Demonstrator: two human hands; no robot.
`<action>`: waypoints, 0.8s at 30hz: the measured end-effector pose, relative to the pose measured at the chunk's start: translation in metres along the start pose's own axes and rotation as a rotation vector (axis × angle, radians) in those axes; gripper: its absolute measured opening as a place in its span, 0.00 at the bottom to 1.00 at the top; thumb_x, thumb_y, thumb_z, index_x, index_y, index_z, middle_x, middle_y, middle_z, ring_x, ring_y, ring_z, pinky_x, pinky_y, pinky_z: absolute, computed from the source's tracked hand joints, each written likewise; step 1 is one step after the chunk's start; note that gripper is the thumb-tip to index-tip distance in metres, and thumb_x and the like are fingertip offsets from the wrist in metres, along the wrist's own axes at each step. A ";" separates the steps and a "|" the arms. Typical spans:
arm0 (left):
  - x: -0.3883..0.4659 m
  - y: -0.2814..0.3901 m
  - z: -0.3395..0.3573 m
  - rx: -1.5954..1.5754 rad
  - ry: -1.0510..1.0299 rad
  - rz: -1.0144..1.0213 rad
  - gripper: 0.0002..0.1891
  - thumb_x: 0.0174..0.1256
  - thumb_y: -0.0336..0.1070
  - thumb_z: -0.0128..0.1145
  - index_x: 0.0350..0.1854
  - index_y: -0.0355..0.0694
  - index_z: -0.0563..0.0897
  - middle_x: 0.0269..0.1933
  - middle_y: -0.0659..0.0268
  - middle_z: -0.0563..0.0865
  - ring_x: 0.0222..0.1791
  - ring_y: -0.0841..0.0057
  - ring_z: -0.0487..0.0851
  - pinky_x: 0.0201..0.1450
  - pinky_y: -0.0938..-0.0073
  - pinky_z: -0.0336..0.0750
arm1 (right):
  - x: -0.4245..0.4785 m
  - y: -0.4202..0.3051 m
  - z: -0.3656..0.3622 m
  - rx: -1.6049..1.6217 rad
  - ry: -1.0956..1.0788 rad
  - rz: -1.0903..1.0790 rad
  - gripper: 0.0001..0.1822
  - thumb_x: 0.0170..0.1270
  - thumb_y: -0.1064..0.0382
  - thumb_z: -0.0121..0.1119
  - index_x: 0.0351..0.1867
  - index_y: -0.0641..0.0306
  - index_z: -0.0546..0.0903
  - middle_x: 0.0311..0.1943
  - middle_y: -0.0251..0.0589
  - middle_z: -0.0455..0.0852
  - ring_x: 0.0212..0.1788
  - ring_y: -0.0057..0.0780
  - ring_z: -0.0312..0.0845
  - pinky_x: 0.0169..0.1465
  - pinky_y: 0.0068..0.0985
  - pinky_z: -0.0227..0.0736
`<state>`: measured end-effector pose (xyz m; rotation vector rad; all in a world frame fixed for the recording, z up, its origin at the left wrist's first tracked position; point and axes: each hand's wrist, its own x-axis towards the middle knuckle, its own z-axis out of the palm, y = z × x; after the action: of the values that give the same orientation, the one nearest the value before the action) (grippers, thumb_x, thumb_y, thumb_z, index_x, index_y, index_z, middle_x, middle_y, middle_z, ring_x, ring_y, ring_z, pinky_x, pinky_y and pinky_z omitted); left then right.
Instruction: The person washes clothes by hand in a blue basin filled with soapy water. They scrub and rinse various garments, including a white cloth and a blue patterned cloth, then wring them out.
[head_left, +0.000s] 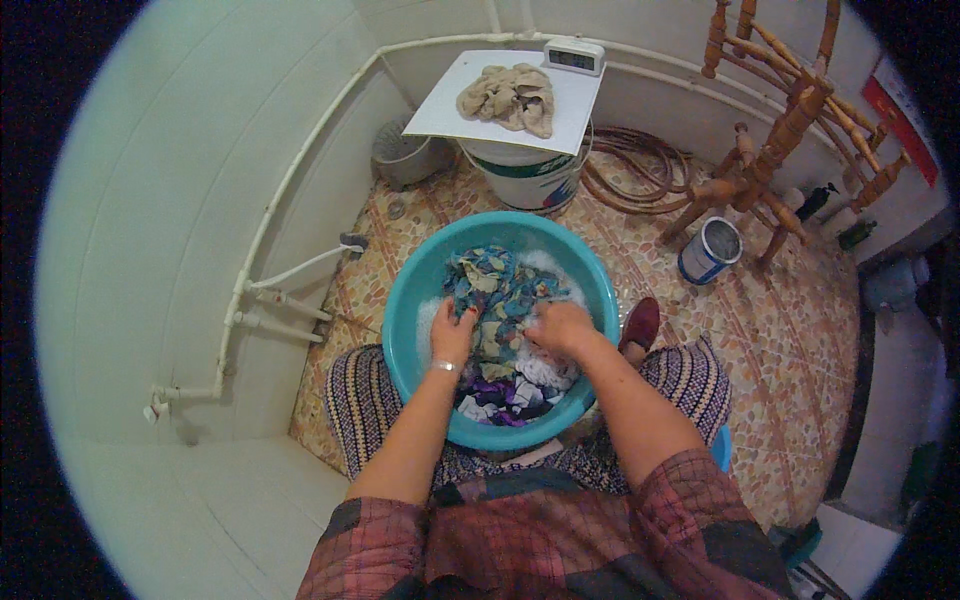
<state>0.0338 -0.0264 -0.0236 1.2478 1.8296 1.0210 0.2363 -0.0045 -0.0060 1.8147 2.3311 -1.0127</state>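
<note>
A turquoise plastic basin (400, 300) stands before me between my knees, with white suds (540, 261) along its inner wall. Blue and cream patterned cloth (491, 281) is bunched up in it, wet. My left hand (452, 335) grips the left side of this cloth, thumb on top; a metal band circles the wrist. On the cloth's right side my right hand (561, 328) is closed, its fingertips partly hidden in fabric and foam. Below the hands lie white lacy fabric (541, 369) and a purple, white and dark garment (495, 394).
Behind the basin, a white board (439, 112) covers a paint bucket (529, 184), bearing a beige cloth (510, 97) and a digital clock (574, 56). Rightward are a coiled hose (637, 169), a metal can (710, 251) and a wooden stand (780, 150). Pipes (281, 319) jut out at left.
</note>
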 end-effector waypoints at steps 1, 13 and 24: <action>-0.009 -0.014 0.000 0.043 -0.027 -0.016 0.22 0.51 0.39 0.60 0.48 0.34 0.74 0.43 0.59 0.80 0.44 0.70 0.77 0.48 0.73 0.70 | 0.002 -0.001 0.000 0.020 -0.036 0.041 0.23 0.47 0.45 0.54 0.40 0.58 0.79 0.40 0.50 0.79 0.44 0.45 0.75 0.47 0.39 0.68; -0.005 0.096 -0.023 0.196 -0.349 -0.080 0.15 0.58 0.39 0.53 0.44 0.36 0.77 0.39 0.67 0.81 0.39 0.81 0.76 0.43 0.78 0.69 | -0.001 -0.015 0.010 0.106 -0.479 0.002 0.28 0.52 0.38 0.44 0.40 0.58 0.80 0.42 0.48 0.80 0.46 0.43 0.75 0.48 0.37 0.68; 0.017 0.036 0.004 0.409 -0.288 0.065 0.13 0.55 0.42 0.52 0.40 0.42 0.78 0.40 0.56 0.81 0.42 0.64 0.78 0.44 0.69 0.72 | -0.020 -0.036 0.022 0.024 -0.303 -0.069 0.25 0.55 0.41 0.46 0.44 0.57 0.76 0.39 0.50 0.80 0.42 0.46 0.75 0.47 0.38 0.67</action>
<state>0.0471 -0.0008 0.0045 1.6099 1.8290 0.4742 0.2033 -0.0368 0.0018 1.4735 2.2178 -1.2305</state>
